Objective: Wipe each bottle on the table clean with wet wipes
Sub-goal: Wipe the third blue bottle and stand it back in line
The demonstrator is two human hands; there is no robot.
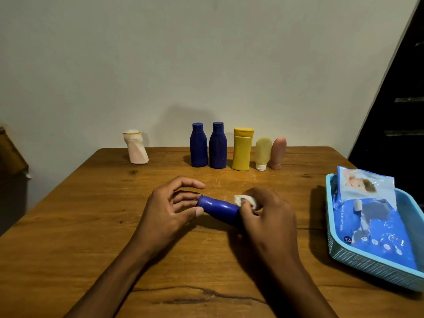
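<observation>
The left hand point(168, 208) holds a blue bottle point(218, 208) sideways by its base. The right hand point(267, 216) pinches a white wipe point(244, 200) against its other end, above the surface point(91, 226).

A room in a home is shown, probably a simple living space. This is suggested by a worn wooden table point(91, 226) with cracks and marks, which is placed against a plain painted wall point(206, 53). Household toiletry bottles point(218, 148) are lined up along the far edge of the table. At the right, a light blue plastic basket point(367, 265) is seen with a pack of baby wet wipes point(376, 228) inside it. A dark staircase point(403, 111) is visible at the right edge, and the light is dim and warm, as in a house.
</observation>
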